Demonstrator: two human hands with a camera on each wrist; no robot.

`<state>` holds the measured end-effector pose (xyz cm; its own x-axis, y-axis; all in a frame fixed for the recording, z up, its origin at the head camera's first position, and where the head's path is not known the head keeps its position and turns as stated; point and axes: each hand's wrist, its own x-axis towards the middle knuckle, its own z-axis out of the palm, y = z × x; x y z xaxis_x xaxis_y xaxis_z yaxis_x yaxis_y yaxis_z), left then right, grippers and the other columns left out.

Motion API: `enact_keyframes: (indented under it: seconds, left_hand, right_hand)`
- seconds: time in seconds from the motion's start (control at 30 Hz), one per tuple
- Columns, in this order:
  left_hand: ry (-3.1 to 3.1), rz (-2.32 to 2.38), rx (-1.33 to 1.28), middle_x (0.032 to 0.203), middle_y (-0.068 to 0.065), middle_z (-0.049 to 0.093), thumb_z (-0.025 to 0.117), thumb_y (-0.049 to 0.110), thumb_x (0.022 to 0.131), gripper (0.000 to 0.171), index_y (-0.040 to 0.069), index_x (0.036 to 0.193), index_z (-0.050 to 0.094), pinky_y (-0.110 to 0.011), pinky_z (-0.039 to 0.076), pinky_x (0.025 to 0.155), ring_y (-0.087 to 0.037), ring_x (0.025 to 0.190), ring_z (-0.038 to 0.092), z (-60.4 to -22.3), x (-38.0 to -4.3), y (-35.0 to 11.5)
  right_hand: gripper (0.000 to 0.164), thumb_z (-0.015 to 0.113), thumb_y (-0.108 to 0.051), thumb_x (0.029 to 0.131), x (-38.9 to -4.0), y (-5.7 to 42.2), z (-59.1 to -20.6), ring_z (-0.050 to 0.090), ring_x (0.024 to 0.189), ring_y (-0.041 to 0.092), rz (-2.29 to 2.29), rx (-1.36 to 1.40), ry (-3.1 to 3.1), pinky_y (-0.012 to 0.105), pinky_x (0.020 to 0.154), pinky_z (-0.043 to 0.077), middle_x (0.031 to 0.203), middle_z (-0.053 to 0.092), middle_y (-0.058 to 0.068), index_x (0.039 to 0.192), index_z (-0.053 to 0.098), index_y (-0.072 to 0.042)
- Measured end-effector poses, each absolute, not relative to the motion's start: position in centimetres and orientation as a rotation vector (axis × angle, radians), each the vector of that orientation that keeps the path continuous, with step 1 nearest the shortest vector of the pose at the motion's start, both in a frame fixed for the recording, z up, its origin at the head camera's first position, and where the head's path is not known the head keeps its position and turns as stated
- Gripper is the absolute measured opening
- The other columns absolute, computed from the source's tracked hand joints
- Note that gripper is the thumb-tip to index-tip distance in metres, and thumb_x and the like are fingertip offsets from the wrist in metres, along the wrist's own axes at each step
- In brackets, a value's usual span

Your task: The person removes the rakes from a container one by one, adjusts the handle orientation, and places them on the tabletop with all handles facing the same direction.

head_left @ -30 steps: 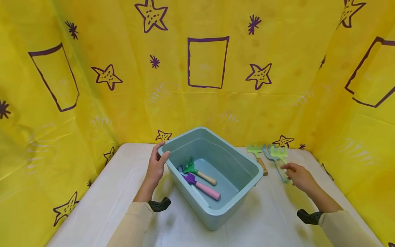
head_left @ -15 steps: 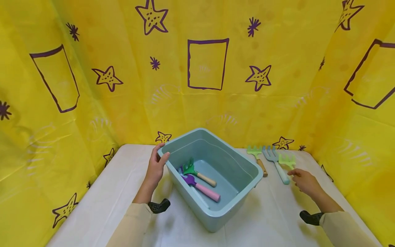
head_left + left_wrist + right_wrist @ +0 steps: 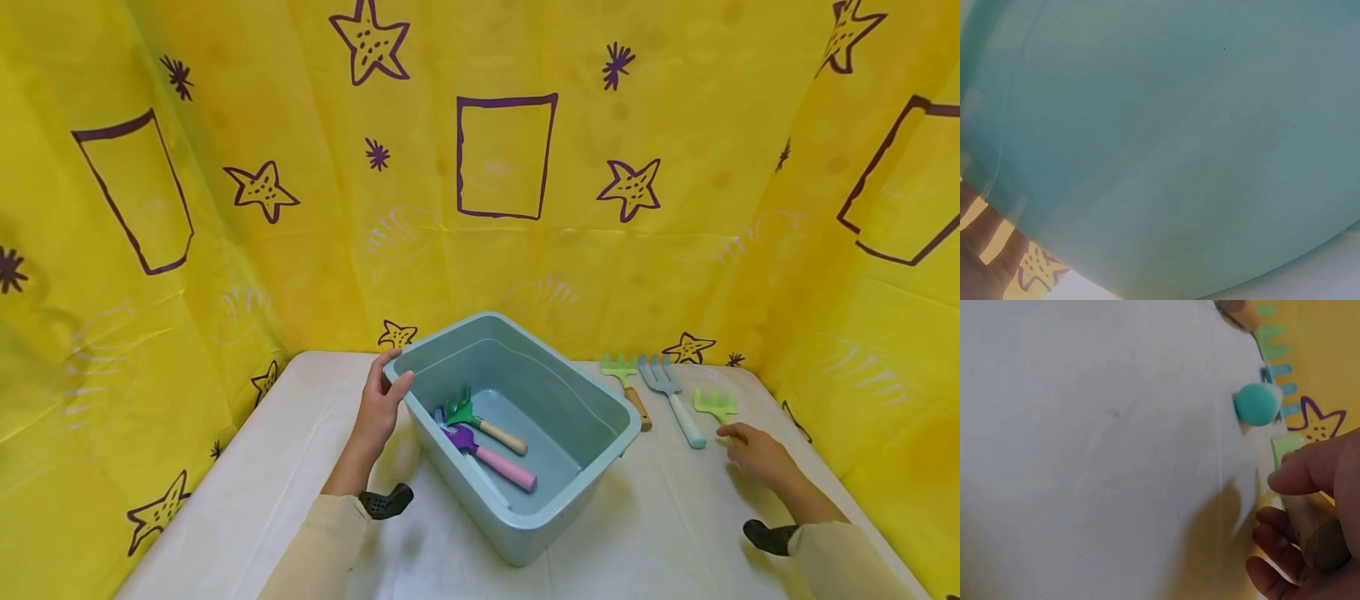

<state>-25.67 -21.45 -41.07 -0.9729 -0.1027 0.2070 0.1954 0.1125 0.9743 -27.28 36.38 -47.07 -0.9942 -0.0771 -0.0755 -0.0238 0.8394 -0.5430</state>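
Note:
My left hand (image 3: 381,404) grips the left corner of a blue-green plastic tub (image 3: 517,542), its thumb over the rim. Inside the tub lie a green hand rake (image 3: 502,433) with a wooden handle and a purple-headed tool (image 3: 506,467) with a pink handle, beside a pale handle. At the right, my right hand (image 3: 761,454) holds a light green hand rake (image 3: 715,404) by its wooden handle (image 3: 1300,515), thumb on one side and fingers round the other. Its tines point towards the back wall. The tub's wall (image 3: 1179,125) fills most of the left wrist view.
Left of the held rake lie a blue hand fork (image 3: 684,417) with a pale turquoise handle and another light green rake (image 3: 637,404) with a wooden handle. A white cloth (image 3: 637,533) covers the table. Yellow sheeting (image 3: 502,258) with drawn starfish encloses the back and sides.
My right hand has moved right and nearer with the light green rake, from over the blue fork to a spot beside it. The left hand and the tub stay put.

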Motion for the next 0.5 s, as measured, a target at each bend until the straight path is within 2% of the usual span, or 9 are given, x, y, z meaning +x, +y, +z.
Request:
enact_keyframes:
  seconds: [0.13,0.37,0.5]
  left_hand:
    - [-2.156,-1.931,-0.091,0.148,-0.012,0.036,0.056,0.031,0.099,0.054,0.022,0.146,0.031,-0.050,0.032,0.109,-0.033,0.134,0.037,-42.0,-26.3,-21.7]
    - [-2.148,-1.892,-0.106,0.146,-0.014,0.037,0.056,0.030,0.099,0.053,0.020,0.145,0.032,-0.052,0.033,0.107,-0.035,0.132,0.038,-42.3,-26.4,-21.5]
    - [-2.153,-1.896,-0.091,0.146,-0.012,0.037,0.056,0.028,0.099,0.051,0.022,0.145,0.033,-0.052,0.033,0.108,-0.034,0.133,0.037,-42.3,-26.3,-21.5]
  right_hand:
    - [0.036,0.053,-0.001,0.088,-26.9,36.7,-47.2,0.052,0.081,0.031,-0.828,-0.142,2.959,0.035,0.063,0.042,0.111,0.055,0.034,0.123,0.053,0.009]
    - [0.043,0.061,0.001,0.079,-26.2,37.5,-47.8,0.051,0.084,0.039,-0.753,-0.186,3.035,0.053,0.073,0.042,0.108,0.055,0.038,0.121,0.055,0.008]
    - [0.048,0.065,-0.001,0.075,-25.7,37.7,-48.0,0.052,0.085,0.040,-0.729,-0.210,3.061,0.056,0.072,0.042,0.105,0.055,0.037,0.121,0.055,0.008]
